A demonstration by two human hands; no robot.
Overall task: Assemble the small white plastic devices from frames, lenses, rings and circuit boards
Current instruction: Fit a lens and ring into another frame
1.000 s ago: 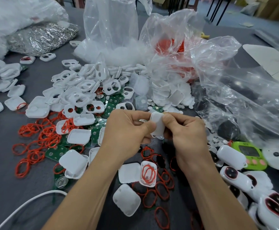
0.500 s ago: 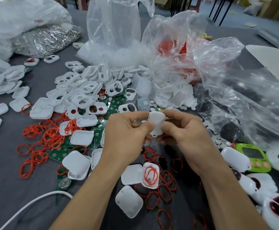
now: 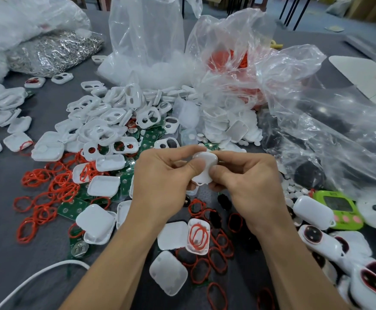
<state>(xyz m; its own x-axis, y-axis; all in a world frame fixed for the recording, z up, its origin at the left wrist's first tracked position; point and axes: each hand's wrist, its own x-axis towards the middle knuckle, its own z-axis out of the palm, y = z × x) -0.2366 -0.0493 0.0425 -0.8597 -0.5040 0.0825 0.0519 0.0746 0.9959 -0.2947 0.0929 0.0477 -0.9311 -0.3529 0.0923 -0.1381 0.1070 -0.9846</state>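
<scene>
Above table (image 3: 1,260) centre: small white device (image 3: 205,167) pinched btwn both hands, thumbs on its face. Left hand (image 3: 162,182) fingers curled round left edge; right hand (image 3: 247,186) curled on right. Below: red rings (image 3: 48,198), white shells (image 3: 96,223), green boards (image 3: 73,208). Finished units (image 3: 312,212) at right.

Both thumbs and curled fingers cover the edges and far face of the white casing (image 3: 205,161), pinched between left hand (image 3: 162,182) and right hand (image 3: 249,184). The white cable (image 3: 37,276) is cut off by the picture's bottom edge. The green timer (image 3: 339,208) display is unreadable. The dark object (image 3: 309,175) under clear film is unidentifiable.
</scene>
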